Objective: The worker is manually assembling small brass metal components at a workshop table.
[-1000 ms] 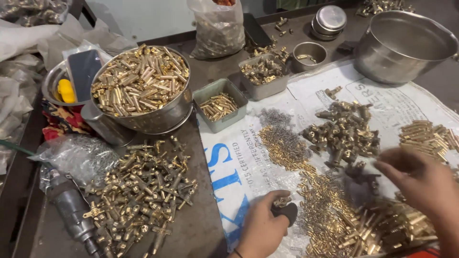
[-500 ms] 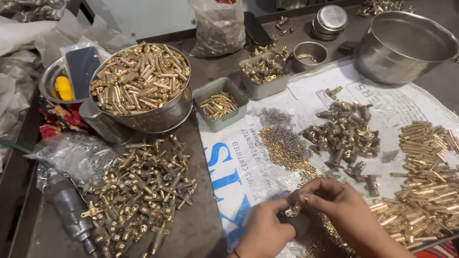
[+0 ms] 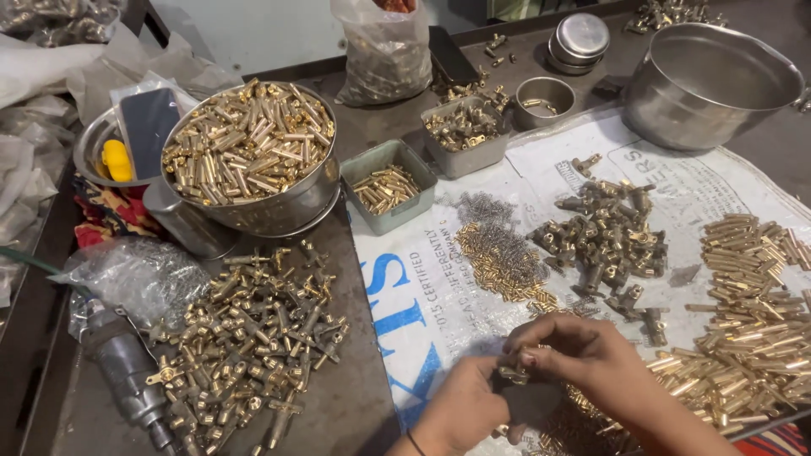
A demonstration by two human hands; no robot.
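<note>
My left hand and my right hand meet at the bottom centre, both pinching a small brass fitting between their fingertips, above the white printed sack. Brass tubes lie heaped just right of my right hand. Small brass springs and pins are strewn ahead of the hands, with dull brass valve bodies further right. A heap of assembled brass fittings lies to the left on the dark table.
A steel bowl of brass tubes stands at the back left, beside two small trays of parts. An empty steel pot is at the back right. A power tool lies at the lower left, plastic bags around it.
My right hand swung from the tube pile at the right over to my left hand. Both hands now hold the small brass fitting together.
</note>
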